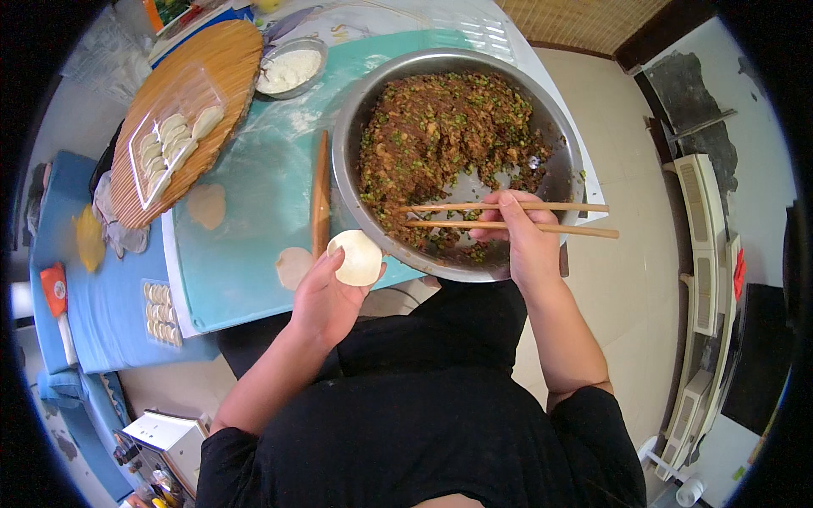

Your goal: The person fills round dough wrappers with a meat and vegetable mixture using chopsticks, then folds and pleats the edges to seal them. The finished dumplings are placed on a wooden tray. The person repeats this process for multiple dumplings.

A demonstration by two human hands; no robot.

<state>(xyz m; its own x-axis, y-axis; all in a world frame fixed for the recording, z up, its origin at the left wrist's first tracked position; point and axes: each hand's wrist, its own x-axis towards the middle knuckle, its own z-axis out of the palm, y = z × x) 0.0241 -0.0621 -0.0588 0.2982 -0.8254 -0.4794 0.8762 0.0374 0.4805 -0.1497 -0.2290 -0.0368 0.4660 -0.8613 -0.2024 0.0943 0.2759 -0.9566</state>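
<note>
My left hand (333,295) holds a round dumpling wrapper (356,259) just left of the near rim of a large steel bowl (348,184). The bowl holds brown minced filling (438,127) with green bits. Over its near right part, my right hand (524,232) grips a pair of wooden chopsticks (571,207), whose tips touch the filling. A wooden rolling pin (321,190) lies left of the bowl on the teal mat (267,184). Two more wrappers lie on the mat, one (295,268) beside my left hand and one (206,206) farther left.
A round wooden board (235,57) at the upper left carries a plastic tray (136,166) of folded dumplings. Beside it stands a bowl of flour (292,68). Another tray of dumplings (162,312) rests on blue cloth (105,317) at the left. The table edge runs close before me.
</note>
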